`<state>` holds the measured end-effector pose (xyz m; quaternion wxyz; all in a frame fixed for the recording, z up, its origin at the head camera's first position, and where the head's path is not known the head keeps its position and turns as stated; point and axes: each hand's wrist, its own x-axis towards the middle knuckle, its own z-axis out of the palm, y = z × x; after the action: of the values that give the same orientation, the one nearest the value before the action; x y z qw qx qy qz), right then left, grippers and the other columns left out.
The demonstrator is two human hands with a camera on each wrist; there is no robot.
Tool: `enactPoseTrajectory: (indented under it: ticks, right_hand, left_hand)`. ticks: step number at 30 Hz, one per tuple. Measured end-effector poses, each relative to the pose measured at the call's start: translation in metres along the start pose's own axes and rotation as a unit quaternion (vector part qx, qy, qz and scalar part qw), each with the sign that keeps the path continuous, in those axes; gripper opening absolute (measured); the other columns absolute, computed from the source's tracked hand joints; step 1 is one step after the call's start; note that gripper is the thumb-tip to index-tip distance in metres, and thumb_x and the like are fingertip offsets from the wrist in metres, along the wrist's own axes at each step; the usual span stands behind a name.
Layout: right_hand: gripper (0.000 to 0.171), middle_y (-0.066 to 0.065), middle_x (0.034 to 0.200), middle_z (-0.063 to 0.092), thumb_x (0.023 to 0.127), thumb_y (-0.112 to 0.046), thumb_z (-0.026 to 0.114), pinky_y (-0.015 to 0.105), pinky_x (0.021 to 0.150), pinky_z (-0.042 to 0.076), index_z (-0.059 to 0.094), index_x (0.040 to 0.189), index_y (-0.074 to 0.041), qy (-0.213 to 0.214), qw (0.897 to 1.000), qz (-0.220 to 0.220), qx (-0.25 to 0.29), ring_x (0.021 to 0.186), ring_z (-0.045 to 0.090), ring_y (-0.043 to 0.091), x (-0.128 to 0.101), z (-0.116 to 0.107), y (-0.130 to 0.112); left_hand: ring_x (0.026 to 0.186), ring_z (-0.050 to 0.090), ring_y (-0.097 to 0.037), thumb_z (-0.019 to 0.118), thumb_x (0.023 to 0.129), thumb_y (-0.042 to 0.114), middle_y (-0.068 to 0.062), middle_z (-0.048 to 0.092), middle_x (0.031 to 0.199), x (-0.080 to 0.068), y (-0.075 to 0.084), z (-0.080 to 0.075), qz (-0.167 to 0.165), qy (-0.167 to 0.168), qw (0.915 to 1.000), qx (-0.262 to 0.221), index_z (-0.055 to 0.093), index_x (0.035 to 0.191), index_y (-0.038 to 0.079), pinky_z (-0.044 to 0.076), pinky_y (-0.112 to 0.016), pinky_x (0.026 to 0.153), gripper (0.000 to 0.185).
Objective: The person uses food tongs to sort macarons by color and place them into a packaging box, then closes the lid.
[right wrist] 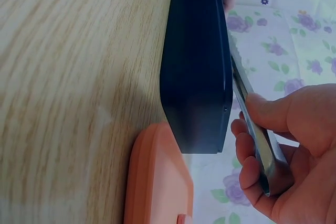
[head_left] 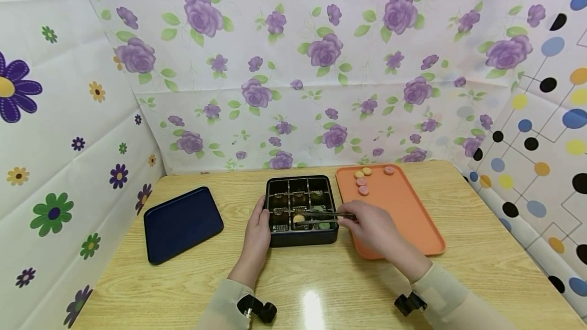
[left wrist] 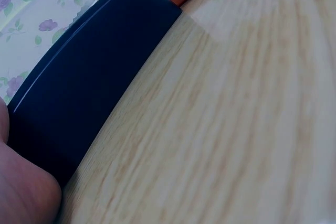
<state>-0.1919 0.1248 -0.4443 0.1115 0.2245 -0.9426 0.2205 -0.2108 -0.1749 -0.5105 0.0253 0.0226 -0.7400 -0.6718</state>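
In the head view, a black box (head_left: pixel 302 239) with a grid of compartments stands on the table. My left hand (head_left: pixel 258 230) rests along its left side, fingers nearly straight against the wall. My right hand (head_left: pixel 373 223) grips metal tongs (right wrist: pixel 257 135) between thumb and fingers, their arms reaching in over the box's right wall. A small round yellow piece (head_left: pixel 298 218) is at the tong tips, in the front middle compartment. A green piece (head_left: pixel 323 226) lies in the front right compartment, under the lower tong arm.
An orange tray (head_left: pixel 403 208) stands to the right, with yellow pieces (head_left: pixel 359 174) and pink pieces (head_left: pixel 363 190) near its far end. A dark blue tray (head_left: pixel 183 225) lies at the left. Behind the table (head_left: pixel 293 289) hangs a flowered cloth (head_left: pixel 293 65).
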Motion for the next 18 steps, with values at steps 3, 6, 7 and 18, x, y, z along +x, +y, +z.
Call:
enactPoseTrajectory:
  ticks: [3,6,7,18]
  right_hand:
    - [0.022,0.0,0.117,0.079,0.103,-0.023,0.082,0.043,0.077,0.063,0.082,0.124,-0.016,-0.002,1.0,0.003,0.0,0.093,0.075,0.018,-0.0005,-0.0003,-0.0004]
    - [0.023,0.0,0.117,0.079,0.104,-0.024,0.082,0.042,0.076,0.062,0.082,0.125,-0.016,-0.002,1.0,0.008,0.002,0.093,0.075,0.018,-0.0005,-0.0009,-0.0007]
    - [0.023,0.0,0.118,0.079,0.104,-0.024,0.081,0.042,0.075,0.062,0.082,0.125,-0.016,-0.002,1.0,0.01,0.003,0.092,0.075,0.018,-0.0005,-0.0012,-0.0007]
    - [0.023,-0.001,0.117,0.08,0.105,-0.026,0.08,0.04,0.074,0.06,0.082,0.126,-0.019,0.004,0.999,0.03,0.019,0.092,0.073,0.014,-0.0027,-0.0019,0.0022]
  left_hand:
    - [0.169,0.013,-0.035,0.032,0.123,0.03,-0.006,0.016,0.184,-0.0008,0.0005,-0.0001,0.001,0.0,1.0,-0.003,0.023,0.179,0.021,0.017,-0.06,0.134,0.057]
    - [0.169,0.012,-0.036,0.032,0.123,0.029,-0.008,0.016,0.184,-0.0015,0.0011,0.0004,0.003,-0.001,1.0,-0.004,0.023,0.179,0.02,0.016,-0.061,0.134,0.057]
    - [0.169,0.012,-0.036,0.032,0.123,0.029,-0.008,0.016,0.184,-0.0014,0.0013,0.0006,0.003,-0.002,1.0,-0.005,0.023,0.179,0.02,0.016,-0.061,0.134,0.057]
    - [0.169,0.012,-0.035,0.032,0.123,0.028,-0.007,0.015,0.184,-0.0023,0.0031,0.0006,-0.001,0.001,1.0,-0.002,0.023,0.179,0.02,0.015,-0.061,0.134,0.057]
